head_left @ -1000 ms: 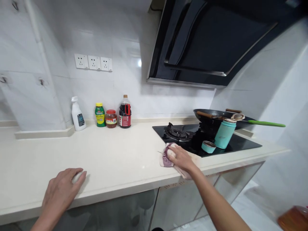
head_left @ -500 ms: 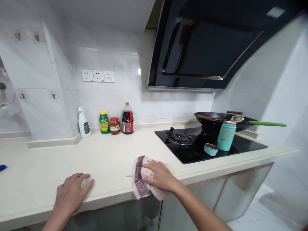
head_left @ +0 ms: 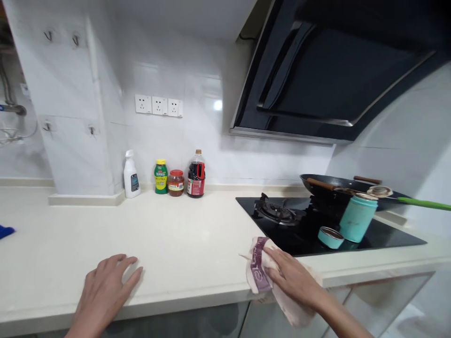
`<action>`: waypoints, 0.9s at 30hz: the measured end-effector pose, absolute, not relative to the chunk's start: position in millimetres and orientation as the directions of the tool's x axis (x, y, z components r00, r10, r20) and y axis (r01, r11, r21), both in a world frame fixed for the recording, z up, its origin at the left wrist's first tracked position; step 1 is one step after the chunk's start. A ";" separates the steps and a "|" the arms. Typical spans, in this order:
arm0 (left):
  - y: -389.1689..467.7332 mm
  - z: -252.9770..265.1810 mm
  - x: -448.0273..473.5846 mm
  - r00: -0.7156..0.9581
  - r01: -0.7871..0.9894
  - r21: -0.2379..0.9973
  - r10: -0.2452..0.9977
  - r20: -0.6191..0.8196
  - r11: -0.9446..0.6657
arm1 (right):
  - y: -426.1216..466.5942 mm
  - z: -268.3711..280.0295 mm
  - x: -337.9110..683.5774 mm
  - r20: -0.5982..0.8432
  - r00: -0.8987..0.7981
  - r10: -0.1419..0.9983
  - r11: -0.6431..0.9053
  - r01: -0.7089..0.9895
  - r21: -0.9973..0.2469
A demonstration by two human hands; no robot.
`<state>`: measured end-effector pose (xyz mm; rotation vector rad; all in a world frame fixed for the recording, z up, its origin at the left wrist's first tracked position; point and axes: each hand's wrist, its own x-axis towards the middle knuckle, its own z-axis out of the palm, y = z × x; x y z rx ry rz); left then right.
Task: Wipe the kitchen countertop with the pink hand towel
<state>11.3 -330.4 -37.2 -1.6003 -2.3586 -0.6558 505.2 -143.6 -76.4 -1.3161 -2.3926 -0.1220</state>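
My right hand (head_left: 294,278) presses down on a pale cloth (head_left: 260,266) with a purple printed band, its fingers lying over the fabric. The cloth is bunched on the counter's front edge beside the stove's near left corner, and part of it hangs over the edge. My left hand (head_left: 105,290) rests on the cream countertop (head_left: 176,249) near the front edge, fingers apart and holding nothing.
A black gas stove (head_left: 299,241) carries a wok (head_left: 322,180), a turquoise flask (head_left: 357,219) and its turquoise cup lid (head_left: 330,238). Along the wall stand a white spray bottle (head_left: 131,176), a green bottle (head_left: 161,177), a red-lidded jar (head_left: 175,184) and a dark sauce bottle (head_left: 196,176).
My right hand has slid the cloth rightward along the counter's front edge, closer to the stove. My left hand stays in about the same place. The view has shifted a little.
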 end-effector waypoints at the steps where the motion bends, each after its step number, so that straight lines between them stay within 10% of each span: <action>1: -330.5 -37.3 11.6 -0.388 0.919 0.241 0.822 0.417 0.311 | -132.7 -72.3 498.3 0.373 -0.468 0.801 0.545 0.828 -0.132; 18: -329.7 -65.4 3.1 -0.137 0.991 0.109 0.645 0.752 0.083 | 77.9 -24.7 292.3 0.251 -0.388 0.887 0.434 0.886 -0.163; 27: -331.5 -57.8 6.1 -0.168 0.984 0.168 0.630 0.758 0.061 | -19.8 -5.7 131.0 0.172 -0.788 0.591 0.804 0.556 -0.212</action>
